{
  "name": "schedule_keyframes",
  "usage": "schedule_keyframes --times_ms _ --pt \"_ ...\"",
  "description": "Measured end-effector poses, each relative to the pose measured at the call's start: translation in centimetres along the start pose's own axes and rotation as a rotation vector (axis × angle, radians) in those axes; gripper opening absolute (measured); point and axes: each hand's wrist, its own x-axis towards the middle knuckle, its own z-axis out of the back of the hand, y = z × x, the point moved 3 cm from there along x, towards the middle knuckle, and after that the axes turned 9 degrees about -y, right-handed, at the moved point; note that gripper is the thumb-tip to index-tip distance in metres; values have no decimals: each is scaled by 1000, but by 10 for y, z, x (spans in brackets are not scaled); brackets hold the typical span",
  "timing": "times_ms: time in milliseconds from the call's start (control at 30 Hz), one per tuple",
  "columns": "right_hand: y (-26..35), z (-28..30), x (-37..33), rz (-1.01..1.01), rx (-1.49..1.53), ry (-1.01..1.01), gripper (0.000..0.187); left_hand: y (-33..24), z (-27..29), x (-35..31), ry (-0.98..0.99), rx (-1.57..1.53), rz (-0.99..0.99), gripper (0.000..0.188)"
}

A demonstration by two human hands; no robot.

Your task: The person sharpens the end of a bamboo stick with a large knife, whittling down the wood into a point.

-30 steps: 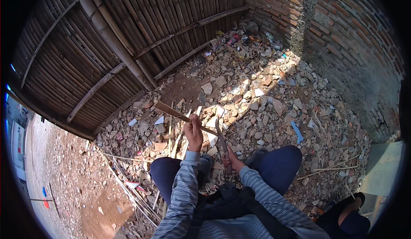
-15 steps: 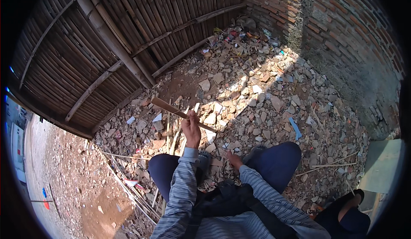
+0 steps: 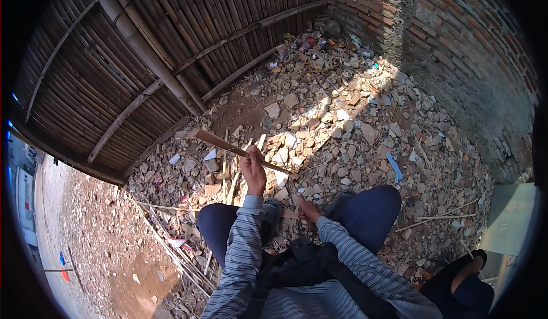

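Observation:
My left hand (image 3: pixel 253 170) is closed round a flat, light-brown bamboo strip (image 3: pixel 214 141), held at a slant above the rubble. One end of the strip points up and left; the other reaches right, past my fingers. Lower and to the right, my right hand (image 3: pixel 309 210) is closed on a thin, dark, blade-like tool (image 3: pixel 293 190). The tool's tip rises close to the strip's right end; whether they touch I cannot tell. Several pale bamboo slivers (image 3: pixel 233 177) lie on the stones beside and beyond my left hand.
Broken brick and stones (image 3: pixel 365 159) cover the ground around my bent knees. A bamboo-slat wall (image 3: pixel 217 27) stands at the far left, a brick wall (image 3: pixel 456 39) at the right. Long bamboo sticks (image 3: pixel 173 255) lie at my left. Another person's leg (image 3: pixel 471 287) shows at lower right.
The strip has shifted slightly left in my left hand. My right hand has moved a little up and left, and its thin tool now shows more clearly near the strip's right end.

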Motion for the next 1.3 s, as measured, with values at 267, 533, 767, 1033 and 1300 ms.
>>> schedule_keyframes --times_ms 267,533,767,1033,1300 --pt "47 -31 -17 265 40 73 65 -3 5 2 -2 34 5 49" --pt "-6 5 13 123 -112 -74 75 4 0 2 29 45 -27 45" --pt "38 -19 -11 385 -183 -59 43 0 6 3 -8 39 -28 45" --pt "27 -13 6 492 -293 -59 37 -17 10 -2 -125 -37 48 51" --pt "77 3 -22 843 -362 -387 31 -121 40 2 -211 -460 -19 47"
